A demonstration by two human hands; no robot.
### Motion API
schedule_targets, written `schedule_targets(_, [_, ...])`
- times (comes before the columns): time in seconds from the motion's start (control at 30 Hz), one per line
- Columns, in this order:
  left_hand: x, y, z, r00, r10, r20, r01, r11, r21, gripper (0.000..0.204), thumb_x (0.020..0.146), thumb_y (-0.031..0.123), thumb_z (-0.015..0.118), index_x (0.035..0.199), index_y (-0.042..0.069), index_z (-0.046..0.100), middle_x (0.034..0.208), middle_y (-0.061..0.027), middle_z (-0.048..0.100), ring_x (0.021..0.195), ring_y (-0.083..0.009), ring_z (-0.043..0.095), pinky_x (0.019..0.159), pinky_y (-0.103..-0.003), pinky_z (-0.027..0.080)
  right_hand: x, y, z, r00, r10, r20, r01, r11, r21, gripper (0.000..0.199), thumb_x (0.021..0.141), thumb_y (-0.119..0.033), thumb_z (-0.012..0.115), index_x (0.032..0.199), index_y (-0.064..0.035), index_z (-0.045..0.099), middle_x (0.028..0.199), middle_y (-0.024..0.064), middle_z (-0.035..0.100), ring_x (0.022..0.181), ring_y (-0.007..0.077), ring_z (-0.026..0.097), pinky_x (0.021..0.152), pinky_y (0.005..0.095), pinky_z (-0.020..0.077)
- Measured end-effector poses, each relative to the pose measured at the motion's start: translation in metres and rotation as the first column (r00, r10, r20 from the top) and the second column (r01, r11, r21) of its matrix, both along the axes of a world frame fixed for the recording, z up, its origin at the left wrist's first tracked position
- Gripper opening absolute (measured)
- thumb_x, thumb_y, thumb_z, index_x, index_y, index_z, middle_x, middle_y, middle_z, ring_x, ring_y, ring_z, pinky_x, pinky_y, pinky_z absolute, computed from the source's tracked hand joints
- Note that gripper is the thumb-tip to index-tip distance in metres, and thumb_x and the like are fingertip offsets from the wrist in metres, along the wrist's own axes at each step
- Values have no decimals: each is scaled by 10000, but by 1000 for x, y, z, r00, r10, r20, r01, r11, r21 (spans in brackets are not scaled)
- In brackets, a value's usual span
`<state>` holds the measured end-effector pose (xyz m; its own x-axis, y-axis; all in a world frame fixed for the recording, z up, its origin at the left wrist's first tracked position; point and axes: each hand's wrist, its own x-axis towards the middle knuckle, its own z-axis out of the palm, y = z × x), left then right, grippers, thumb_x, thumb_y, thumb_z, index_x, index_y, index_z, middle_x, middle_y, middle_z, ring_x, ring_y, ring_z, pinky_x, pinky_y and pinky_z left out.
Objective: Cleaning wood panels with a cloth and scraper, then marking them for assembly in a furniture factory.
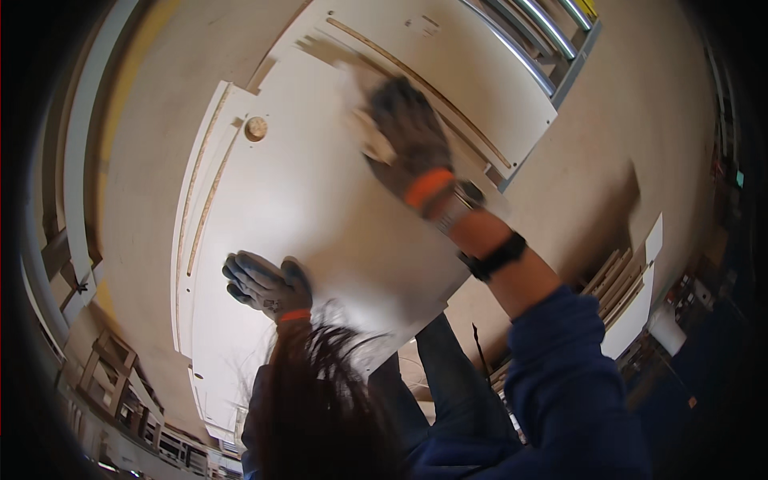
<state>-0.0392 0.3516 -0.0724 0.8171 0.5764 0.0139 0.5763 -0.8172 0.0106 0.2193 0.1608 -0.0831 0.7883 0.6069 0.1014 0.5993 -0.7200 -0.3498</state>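
A large white panel (296, 192) lies in front of me, with long grooves and a round cut-out near its far left. My right hand (406, 132), in a dark glove with an orange cuff, is over the panel's far part. Under and beside its fingers shows a pale, crumpled cloth (370, 136), smeared by motion, that the hand presses on the surface. Nearer and to the left, my left hand (268, 284), gloved alike, lies with its fingers stretched out on the white surface and holds nothing.
Beyond the panel, another white board (472, 88) with a groove lies by metal rollers (544, 28). Stacked boards (616, 288) stand at the right on the floor. A wooden frame (112, 360) is at the lower left. Dark hair hangs into the lower middle.
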Motion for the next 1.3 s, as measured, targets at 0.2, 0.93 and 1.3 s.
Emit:
schedule_targets(0.2, [-6,0,-9,997,32,-66,-29,999,46,869,933,463,514,1528,-38,126,1575,-267,181,1479,-427,124,1167,-591,89,-89,-156,37,910,-335,-243,258,918,-302,647,843,-236,596,1393,38,393,1472,287,349,1423,445,264,1188,505,200])
schedule_targets(0.93, [0,3,5,994,106,-30,-109,981,-163,906,856,512,560,1467,-93,275,1556,-290,223,1478,-430,131,1171,-610,35,14,91,-13,922,-384,50,387,919,-76,619,998,-400,407,1510,-69,298,1561,206,289,1473,365,202,1208,491,117])
schedule_targets(1.3, [-3,0,1,980,143,-139,-189,890,-415,799,845,554,545,1461,67,401,1495,-328,310,1429,-478,212,1167,-611,107,-121,222,39,628,716,-306,-777,599,-192,648,924,-404,456,1493,-105,375,1594,133,270,1509,298,128,1226,470,20])
